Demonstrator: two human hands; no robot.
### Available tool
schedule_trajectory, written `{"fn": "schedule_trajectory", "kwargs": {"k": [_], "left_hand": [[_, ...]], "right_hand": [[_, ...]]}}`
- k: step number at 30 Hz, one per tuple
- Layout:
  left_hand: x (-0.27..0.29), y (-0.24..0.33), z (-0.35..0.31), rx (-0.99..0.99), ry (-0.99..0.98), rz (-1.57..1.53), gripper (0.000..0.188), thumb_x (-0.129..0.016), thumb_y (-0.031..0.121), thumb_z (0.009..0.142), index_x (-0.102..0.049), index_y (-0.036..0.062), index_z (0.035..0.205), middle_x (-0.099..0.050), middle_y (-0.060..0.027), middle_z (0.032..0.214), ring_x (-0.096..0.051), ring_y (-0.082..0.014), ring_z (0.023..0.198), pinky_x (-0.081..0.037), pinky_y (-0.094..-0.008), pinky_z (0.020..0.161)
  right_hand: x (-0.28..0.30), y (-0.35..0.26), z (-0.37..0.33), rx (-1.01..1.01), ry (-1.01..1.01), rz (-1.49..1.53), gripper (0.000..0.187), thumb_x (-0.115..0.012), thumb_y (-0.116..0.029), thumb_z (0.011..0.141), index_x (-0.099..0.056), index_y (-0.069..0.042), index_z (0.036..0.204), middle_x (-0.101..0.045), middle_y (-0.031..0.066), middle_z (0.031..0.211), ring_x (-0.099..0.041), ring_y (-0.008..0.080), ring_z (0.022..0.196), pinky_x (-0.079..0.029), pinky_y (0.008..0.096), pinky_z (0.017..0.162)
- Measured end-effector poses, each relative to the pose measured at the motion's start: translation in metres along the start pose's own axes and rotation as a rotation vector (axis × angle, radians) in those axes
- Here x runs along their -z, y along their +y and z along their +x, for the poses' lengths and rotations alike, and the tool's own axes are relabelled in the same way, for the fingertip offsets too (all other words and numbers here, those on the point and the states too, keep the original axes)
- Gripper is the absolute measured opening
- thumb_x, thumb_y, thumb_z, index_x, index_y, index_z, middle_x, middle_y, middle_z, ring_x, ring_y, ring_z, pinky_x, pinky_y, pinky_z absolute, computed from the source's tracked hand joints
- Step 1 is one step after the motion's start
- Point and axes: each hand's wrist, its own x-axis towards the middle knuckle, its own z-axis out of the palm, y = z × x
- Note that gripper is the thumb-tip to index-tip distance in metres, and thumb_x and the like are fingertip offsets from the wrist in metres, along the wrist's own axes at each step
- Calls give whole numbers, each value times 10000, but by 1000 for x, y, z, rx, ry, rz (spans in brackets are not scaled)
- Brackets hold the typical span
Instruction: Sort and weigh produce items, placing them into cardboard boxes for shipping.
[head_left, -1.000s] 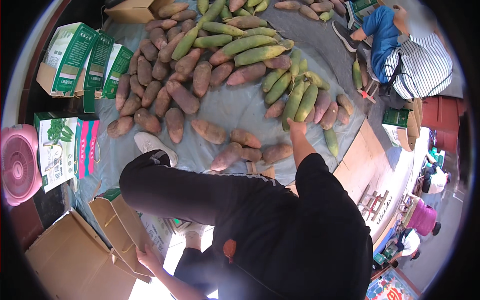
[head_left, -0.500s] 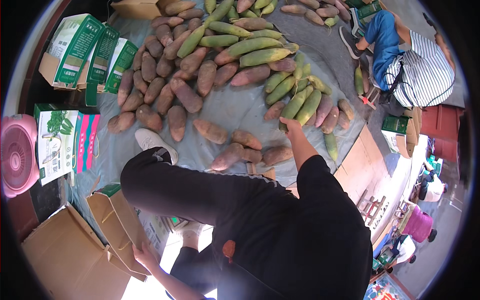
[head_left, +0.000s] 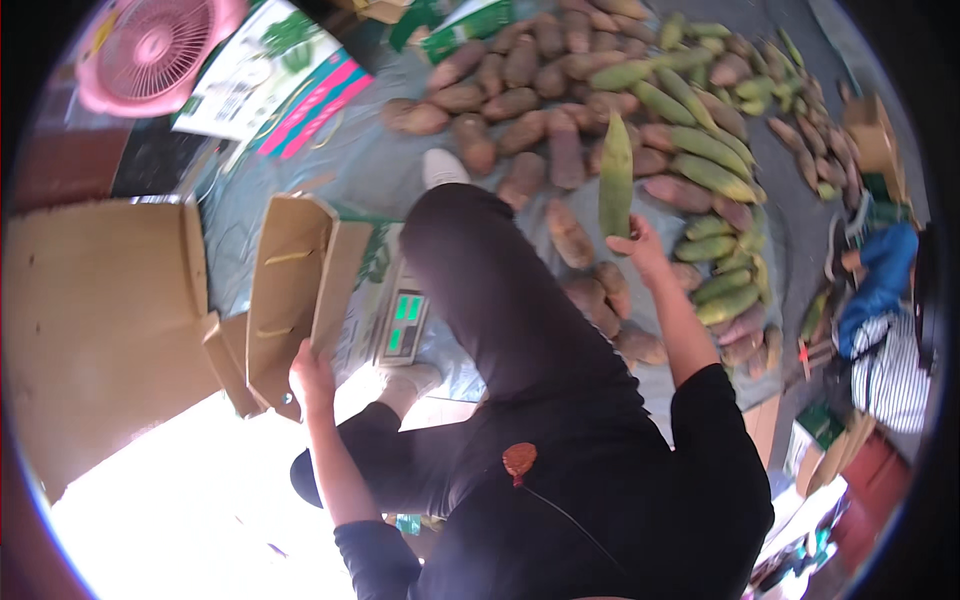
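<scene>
My right hand (head_left: 640, 252) holds a long green fruit (head_left: 616, 175) upright, lifted above a heap of green and purplish-brown fruits (head_left: 610, 110) spread on a grey sheet (head_left: 370, 170). My left hand (head_left: 312, 370) grips the lower edge of an open brown cardboard box (head_left: 290, 290) at my left. A digital scale with a green display (head_left: 402, 320) sits between the box and my black-trousered leg (head_left: 490, 290).
A large flat cardboard piece (head_left: 100, 310) lies at the left. A pink fan (head_left: 150, 45) and printed cartons (head_left: 270, 85) sit at the upper left. Another person in blue and striped clothes (head_left: 885, 320) crouches at the right edge, beside more fruit.
The view has swung round to the left. My right hand has picked a green fruit off the heap and lifted it. My left hand still holds the cardboard box.
</scene>
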Motion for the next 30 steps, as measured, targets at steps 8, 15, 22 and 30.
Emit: {"fn": "schedule_trajectory", "kwargs": {"k": [8, 15, 22, 30], "left_hand": [[3, -8, -4, 8, 13, 38, 150, -608, 74, 754, -560, 39, 893, -607, -204, 777, -594, -389, 772, -466, -441, 670], [3, -10, -4, 0, 9, 16, 158, -582, 89, 755, -561, 19, 895, -614, -232, 791, -595, -407, 784, -458, -470, 681], [-2, -9, -3, -115, 41, 21, 166, -586, 76, 757, -544, -31, 878, -609, -245, 772, -591, -423, 746, -455, -465, 645], [0, 1, -4, -152, 60, -86, 227, -572, 87, 781, -566, -64, 950, -620, -243, 780, -614, -389, 740, -461, -425, 659]], "right_hand": [[-160, -220, 6, 1052, -215, -843, 538, -746, -93, 564, -588, -113, 1078, -586, 63, 939, -516, 285, 945, -432, 385, 831], [-352, -251, -28, 1644, -477, -961, 77, -588, -187, 654, -641, -147, 692, -615, 7, 749, -569, 235, 841, -470, 399, 679], [-450, -187, -52, 1743, -524, -1616, 117, -601, -281, 769, -693, -213, 796, -614, -109, 862, -453, 144, 1015, -364, 435, 784], [-345, -276, -49, 1230, -524, -1009, 182, -622, -208, 767, -630, -136, 934, -633, 93, 856, -604, 302, 898, -479, 476, 715]]}}
